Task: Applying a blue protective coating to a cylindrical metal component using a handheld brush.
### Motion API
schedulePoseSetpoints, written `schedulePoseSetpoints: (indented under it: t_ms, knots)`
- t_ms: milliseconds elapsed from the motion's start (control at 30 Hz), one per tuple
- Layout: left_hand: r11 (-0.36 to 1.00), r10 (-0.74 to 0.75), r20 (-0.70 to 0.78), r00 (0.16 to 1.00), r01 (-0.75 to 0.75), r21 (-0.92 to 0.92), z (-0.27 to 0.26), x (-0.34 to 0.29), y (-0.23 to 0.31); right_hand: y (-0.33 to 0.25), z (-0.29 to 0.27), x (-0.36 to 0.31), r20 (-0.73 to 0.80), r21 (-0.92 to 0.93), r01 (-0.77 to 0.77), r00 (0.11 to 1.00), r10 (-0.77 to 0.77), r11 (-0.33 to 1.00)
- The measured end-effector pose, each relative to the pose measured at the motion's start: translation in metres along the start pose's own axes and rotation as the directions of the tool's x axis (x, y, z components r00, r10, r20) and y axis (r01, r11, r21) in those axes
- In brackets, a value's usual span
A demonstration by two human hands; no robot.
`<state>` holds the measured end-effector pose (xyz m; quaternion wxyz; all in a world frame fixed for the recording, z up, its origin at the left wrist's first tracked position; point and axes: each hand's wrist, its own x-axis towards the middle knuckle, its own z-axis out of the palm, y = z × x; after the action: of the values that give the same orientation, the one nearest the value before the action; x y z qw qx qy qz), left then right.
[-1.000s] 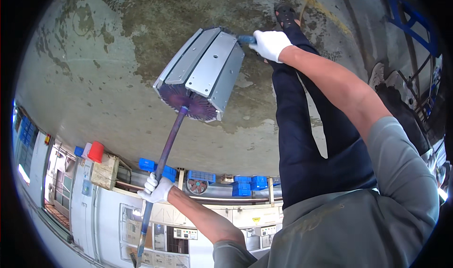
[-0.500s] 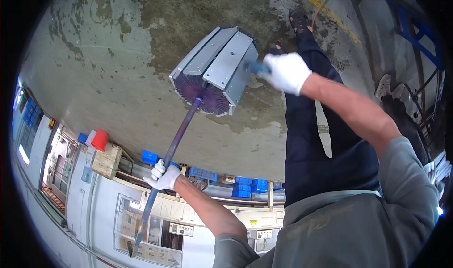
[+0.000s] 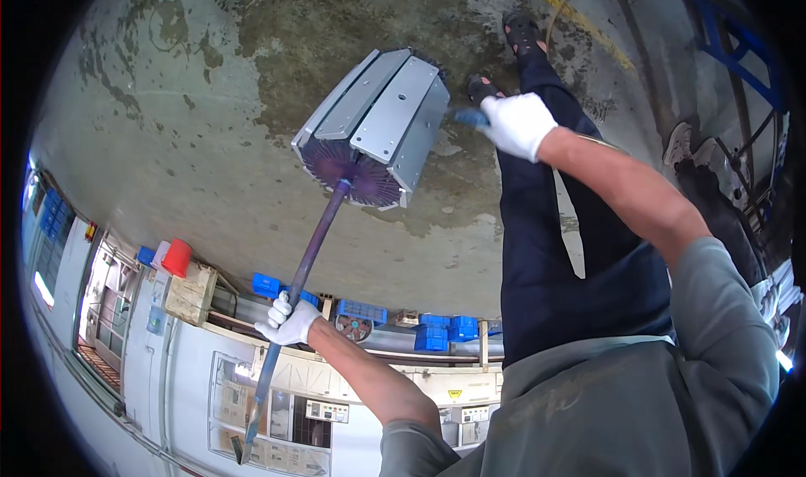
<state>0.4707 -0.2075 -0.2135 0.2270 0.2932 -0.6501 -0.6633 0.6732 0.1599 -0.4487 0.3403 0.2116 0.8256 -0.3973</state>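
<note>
My left hand point(image 3: 287, 320), in a white glove, is closed around a long purple-and-blue shaft point(image 3: 316, 243). At the shaft's far end is a drum-shaped rack point(image 3: 367, 171) of dark purple fins. Flat grey metal plates point(image 3: 395, 109) with small holes line its outside, and it is tilted above the floor. My right hand point(image 3: 520, 127), also in a white glove, is closed on a blue tool point(image 3: 472, 117) that looks like a spray gun. The tool points at the right side of the plates, apart from them; its tip is blurred.
Wet patches mark the concrete floor point(image 3: 210, 166). Blue crates point(image 3: 431, 338), a red bucket point(image 3: 177, 258) and a wooden box point(image 3: 190, 293) stand along the white machine. At the right are a blue metal frame point(image 3: 743, 49) and another person's shoes point(image 3: 678, 144).
The rack has shifted slightly left in view. My right hand and the blue tool have drawn a little away from the plates. My left hand keeps its hold on the shaft.
</note>
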Motion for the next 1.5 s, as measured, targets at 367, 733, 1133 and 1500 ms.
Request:
schedulePoseSetpoints:
  t_ms: [367, 733, 1133, 1500]
  knots:
    - [0.995, 0.083, -0.031, 0.996, -0.082, 0.048, 0.002, -0.010, 0.010, -0.001, 0.003, -0.001, 0.045, -0.011, 0.347, 0.937, -0.346, 0.938]
    - [0.998, 0.048, -0.014, 0.999, -0.047, 0.044, 0.004, -0.006, 0.006, 0.036, 0.010, 0.055, 0.044, 0.101, -0.092, 0.995, 0.088, 0.991]
    - [0.993, 0.070, -0.359, 0.931, -0.029, 0.118, 0.026, -0.020, -0.002, -0.042, -0.047, 0.007, 0.076, 0.072, 0.314, 0.945, -0.319, 0.947]
    - [0.986, -0.109, 0.267, 0.958, 0.071, 0.149, 0.046, -0.002, 0.014, -0.045, -0.060, -0.004, 0.053, 0.112, 0.067, 0.996, -0.074, 0.991]
